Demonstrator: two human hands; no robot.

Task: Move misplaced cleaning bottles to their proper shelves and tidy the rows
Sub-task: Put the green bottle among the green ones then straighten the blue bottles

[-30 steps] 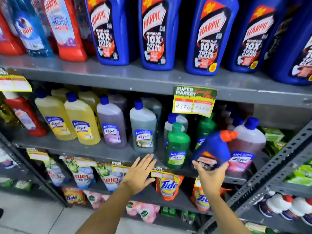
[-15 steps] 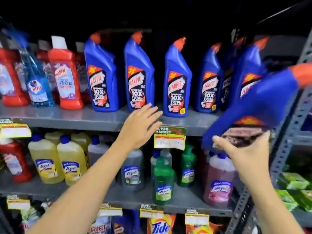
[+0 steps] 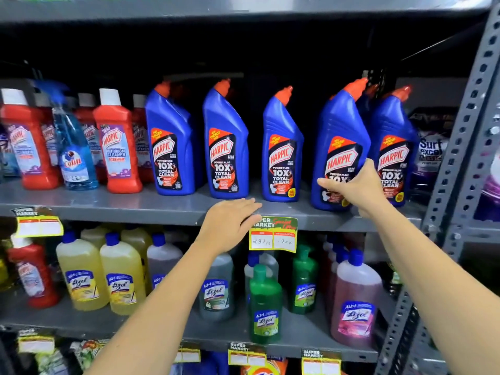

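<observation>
Our right hand (image 3: pixel 354 185) grips a blue Harpic bottle (image 3: pixel 338 152) low on its label – the bottle stands on the grey shelf (image 3: pixel 135 204) near its right end, slightly tilted, its base close to the front edge and touching another blue bottle (image 3: pixel 392 147) behind it. Our left hand (image 3: pixel 230 226) lies flat and released, fingers together, resting over the shelf's front edge just beside the price tag (image 3: pixel 273 235). Three more blue Harpic bottles (image 3: pixel 224 147) stand spaced along the shelf's middle – red ones (image 3: pixel 116 142) toward the left end
</observation>
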